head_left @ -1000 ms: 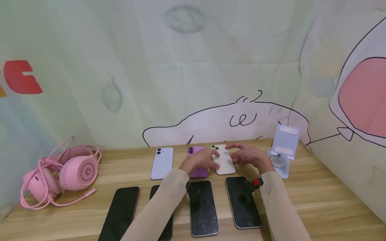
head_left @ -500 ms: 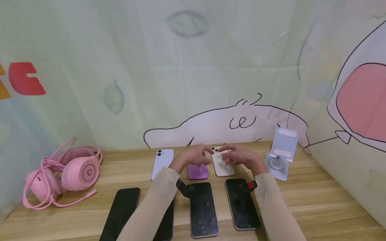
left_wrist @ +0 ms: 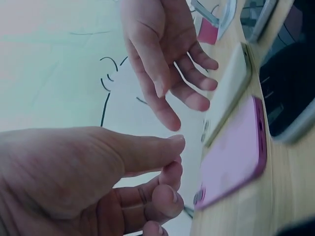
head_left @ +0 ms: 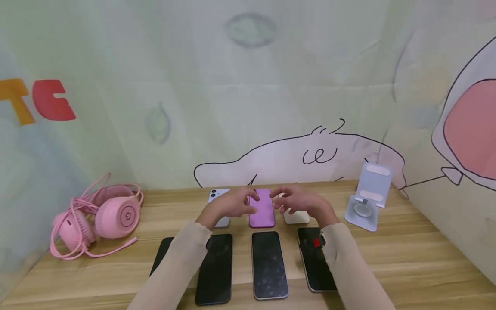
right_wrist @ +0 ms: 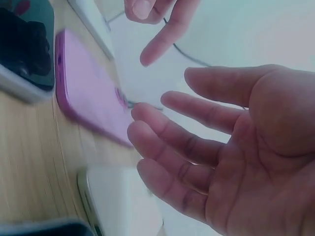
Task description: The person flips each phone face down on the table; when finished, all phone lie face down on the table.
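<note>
Both hands hover over the back row of phones with nothing in their grasp. My left hand (head_left: pixel 233 203) is between a pale lavender phone (head_left: pixel 223 222) and a purple phone (head_left: pixel 264 213), partly covering the lavender one. In the left wrist view its fingers (left_wrist: pixel 167 199) curve loosely, thumb near the index finger. My right hand (head_left: pixel 300 201) overlaps a cream-white phone (head_left: pixel 296 218); its fingers (right_wrist: pixel 179 169) are spread and gently bent in the right wrist view. The purple phone (right_wrist: pixel 88 88) lies back up between the two hands, camera end away from me.
In the front row lie several phones, dark screens up, including a black phone (head_left: pixel 215 271), a middle phone (head_left: pixel 269 265) and a right-hand phone (head_left: pixel 315 262) partly under the sleeve. Pink headphones (head_left: pixel 116 217) sit left; a pale blue folding stand (head_left: pixel 375 183) stands right. A printed curtain (head_left: pixel 248 107) backs the table.
Both hands have shifted left, from around the white phone to above the purple one, and the purple phone shows more fully. The head view has turned slightly left. The phones keep their places.
</note>
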Action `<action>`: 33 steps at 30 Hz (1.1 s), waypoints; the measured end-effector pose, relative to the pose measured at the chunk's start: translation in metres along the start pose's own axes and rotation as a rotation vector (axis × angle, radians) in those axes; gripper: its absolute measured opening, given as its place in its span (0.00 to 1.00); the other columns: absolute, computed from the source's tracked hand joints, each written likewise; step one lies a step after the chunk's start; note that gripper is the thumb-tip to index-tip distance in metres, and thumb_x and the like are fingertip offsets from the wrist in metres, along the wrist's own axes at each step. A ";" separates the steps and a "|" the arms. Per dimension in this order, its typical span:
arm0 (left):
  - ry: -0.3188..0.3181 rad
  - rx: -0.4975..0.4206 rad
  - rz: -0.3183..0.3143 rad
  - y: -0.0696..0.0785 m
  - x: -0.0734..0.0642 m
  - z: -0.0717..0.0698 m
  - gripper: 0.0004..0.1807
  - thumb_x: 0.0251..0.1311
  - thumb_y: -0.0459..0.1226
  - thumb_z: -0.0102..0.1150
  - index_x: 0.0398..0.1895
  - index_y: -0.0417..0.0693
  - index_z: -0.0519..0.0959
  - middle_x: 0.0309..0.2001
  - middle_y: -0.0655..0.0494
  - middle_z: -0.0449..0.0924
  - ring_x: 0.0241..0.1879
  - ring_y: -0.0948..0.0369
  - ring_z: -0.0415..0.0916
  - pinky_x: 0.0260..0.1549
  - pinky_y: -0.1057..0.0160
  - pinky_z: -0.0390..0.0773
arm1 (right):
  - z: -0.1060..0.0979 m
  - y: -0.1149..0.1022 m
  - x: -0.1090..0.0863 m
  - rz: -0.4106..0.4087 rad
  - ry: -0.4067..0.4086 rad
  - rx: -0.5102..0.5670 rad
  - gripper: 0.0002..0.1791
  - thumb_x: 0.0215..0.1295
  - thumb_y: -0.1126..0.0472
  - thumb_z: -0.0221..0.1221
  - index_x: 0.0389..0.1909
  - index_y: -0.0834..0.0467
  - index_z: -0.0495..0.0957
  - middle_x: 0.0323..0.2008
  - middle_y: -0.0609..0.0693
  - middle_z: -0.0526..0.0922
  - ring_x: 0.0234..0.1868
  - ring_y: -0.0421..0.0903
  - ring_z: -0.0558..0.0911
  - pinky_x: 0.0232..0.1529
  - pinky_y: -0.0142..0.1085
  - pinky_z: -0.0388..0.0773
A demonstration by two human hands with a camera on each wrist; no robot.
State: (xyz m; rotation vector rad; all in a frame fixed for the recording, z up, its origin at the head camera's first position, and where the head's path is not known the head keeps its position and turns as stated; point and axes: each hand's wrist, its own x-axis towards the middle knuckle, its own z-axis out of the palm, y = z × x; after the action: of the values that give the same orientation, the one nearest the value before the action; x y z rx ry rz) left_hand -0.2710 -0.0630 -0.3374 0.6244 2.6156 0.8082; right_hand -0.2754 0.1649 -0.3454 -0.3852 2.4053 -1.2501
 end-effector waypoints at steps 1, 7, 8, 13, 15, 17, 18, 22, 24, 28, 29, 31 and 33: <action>0.008 0.007 -0.004 -0.003 -0.004 -0.001 0.21 0.66 0.35 0.63 0.62 0.41 0.76 0.45 0.46 0.81 0.35 0.53 0.81 0.35 0.58 0.81 | 0.003 -0.002 0.000 -0.006 -0.007 0.000 0.21 0.73 0.59 0.55 0.64 0.61 0.73 0.45 0.55 0.82 0.42 0.53 0.82 0.45 0.46 0.79; 0.033 0.053 -0.041 -0.022 -0.022 -0.008 0.20 0.66 0.36 0.63 0.60 0.42 0.77 0.43 0.48 0.82 0.34 0.56 0.79 0.37 0.58 0.80 | 0.022 -0.013 0.003 -0.065 -0.066 0.018 0.21 0.73 0.61 0.55 0.64 0.62 0.72 0.48 0.56 0.80 0.41 0.51 0.82 0.43 0.45 0.79; 0.035 0.052 -0.044 -0.025 -0.024 -0.009 0.20 0.66 0.36 0.63 0.60 0.42 0.77 0.42 0.49 0.82 0.34 0.56 0.79 0.37 0.58 0.80 | 0.025 -0.014 0.004 -0.080 -0.075 0.018 0.21 0.73 0.61 0.55 0.64 0.62 0.72 0.48 0.56 0.80 0.41 0.51 0.82 0.42 0.45 0.79; 0.045 0.038 -0.073 -0.039 -0.033 -0.013 0.20 0.66 0.35 0.63 0.60 0.42 0.77 0.40 0.49 0.81 0.33 0.56 0.77 0.37 0.59 0.81 | 0.039 -0.018 0.009 -0.125 -0.104 0.016 0.21 0.72 0.61 0.57 0.63 0.62 0.73 0.44 0.57 0.82 0.41 0.51 0.82 0.44 0.44 0.80; 0.052 0.039 -0.093 -0.042 -0.036 -0.013 0.19 0.66 0.36 0.64 0.59 0.43 0.78 0.42 0.48 0.82 0.34 0.56 0.77 0.38 0.59 0.81 | 0.044 -0.019 0.011 -0.131 -0.108 0.019 0.21 0.71 0.61 0.57 0.63 0.61 0.74 0.42 0.57 0.82 0.40 0.51 0.82 0.46 0.43 0.79; 0.057 0.043 -0.106 -0.045 -0.039 -0.014 0.19 0.66 0.36 0.64 0.59 0.44 0.79 0.43 0.47 0.82 0.36 0.56 0.78 0.39 0.58 0.81 | 0.047 -0.020 0.011 -0.139 -0.115 0.024 0.20 0.71 0.62 0.57 0.62 0.61 0.74 0.41 0.57 0.82 0.40 0.53 0.82 0.47 0.43 0.80; 0.057 0.042 -0.112 -0.046 -0.040 -0.014 0.19 0.66 0.36 0.64 0.59 0.44 0.79 0.44 0.46 0.82 0.37 0.55 0.78 0.40 0.57 0.81 | 0.049 -0.021 0.011 -0.138 -0.118 0.029 0.20 0.71 0.62 0.57 0.62 0.61 0.74 0.41 0.57 0.82 0.40 0.53 0.82 0.47 0.43 0.80; 0.052 0.042 -0.118 -0.050 -0.047 -0.014 0.19 0.65 0.36 0.64 0.59 0.44 0.79 0.45 0.46 0.82 0.39 0.55 0.77 0.43 0.56 0.81 | 0.054 -0.023 0.010 -0.135 -0.134 0.046 0.20 0.72 0.63 0.57 0.62 0.61 0.74 0.42 0.56 0.81 0.40 0.54 0.81 0.46 0.42 0.80; 0.052 0.043 -0.111 -0.051 -0.050 -0.015 0.19 0.65 0.36 0.64 0.59 0.44 0.79 0.43 0.47 0.81 0.38 0.55 0.77 0.42 0.56 0.81 | 0.055 -0.024 0.009 -0.132 -0.138 0.056 0.20 0.72 0.63 0.57 0.62 0.61 0.74 0.42 0.55 0.81 0.40 0.53 0.80 0.45 0.41 0.80; 0.067 0.055 -0.084 -0.055 -0.056 -0.015 0.19 0.64 0.35 0.65 0.58 0.44 0.79 0.40 0.49 0.81 0.35 0.56 0.76 0.39 0.58 0.81 | 0.055 -0.025 0.008 -0.133 -0.131 0.038 0.19 0.72 0.62 0.57 0.62 0.59 0.75 0.43 0.55 0.82 0.40 0.52 0.80 0.42 0.41 0.79; 0.071 0.055 -0.078 -0.055 -0.057 -0.015 0.19 0.64 0.35 0.65 0.58 0.44 0.79 0.39 0.49 0.81 0.35 0.57 0.76 0.39 0.59 0.81 | 0.056 -0.025 0.008 -0.137 -0.133 0.032 0.19 0.72 0.62 0.57 0.62 0.58 0.75 0.42 0.55 0.82 0.40 0.52 0.80 0.42 0.41 0.79; 0.073 0.057 -0.071 -0.058 -0.060 -0.015 0.19 0.64 0.36 0.65 0.58 0.43 0.79 0.39 0.50 0.81 0.34 0.57 0.76 0.38 0.60 0.81 | 0.058 -0.027 0.009 -0.145 -0.150 0.019 0.19 0.72 0.61 0.57 0.63 0.58 0.75 0.42 0.54 0.83 0.40 0.50 0.80 0.43 0.41 0.79; 0.068 0.059 -0.066 -0.059 -0.064 -0.015 0.19 0.64 0.36 0.65 0.58 0.42 0.79 0.38 0.50 0.81 0.34 0.57 0.76 0.38 0.59 0.81 | 0.061 -0.028 0.011 -0.154 -0.180 0.020 0.20 0.72 0.60 0.58 0.63 0.58 0.75 0.42 0.54 0.84 0.40 0.49 0.81 0.43 0.41 0.78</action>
State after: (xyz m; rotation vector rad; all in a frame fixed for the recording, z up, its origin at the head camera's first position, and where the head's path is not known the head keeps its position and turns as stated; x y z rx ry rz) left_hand -0.2415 -0.1459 -0.3490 0.5313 2.7150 0.7477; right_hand -0.2544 0.1012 -0.3566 -0.6587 2.2439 -1.2453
